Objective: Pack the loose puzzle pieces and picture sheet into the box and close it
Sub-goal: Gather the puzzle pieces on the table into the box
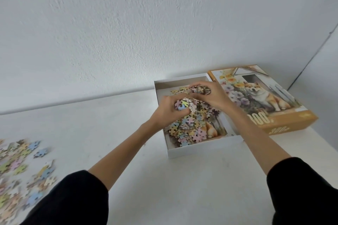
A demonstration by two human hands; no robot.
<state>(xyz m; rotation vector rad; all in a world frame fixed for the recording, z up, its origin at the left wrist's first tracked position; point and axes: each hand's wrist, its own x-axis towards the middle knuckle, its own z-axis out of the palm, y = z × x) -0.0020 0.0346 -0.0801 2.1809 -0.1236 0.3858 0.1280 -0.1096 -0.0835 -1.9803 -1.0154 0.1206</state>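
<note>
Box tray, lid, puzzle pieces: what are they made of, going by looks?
Box tray: likely white paperboard, matte, with thin, straight folded walls.
Lid: probably the same board, with a printed dog picture and orange sides; gloss can't be told.
Puzzle pieces: seemingly thin die-cut card, flat, with interlocking tabs and pastel printed faces.

The box (pixel 201 150) is made of plain white card, matt; its lid (pixel 265 97) is printed with a faint sheen. The puzzle pieces (pixel 190 126) are cut from thin card (matt, pastel-printed). The counter (pixel 128 124) is finished smooth, the wall (pixel 128 23) roughly textured.
</note>
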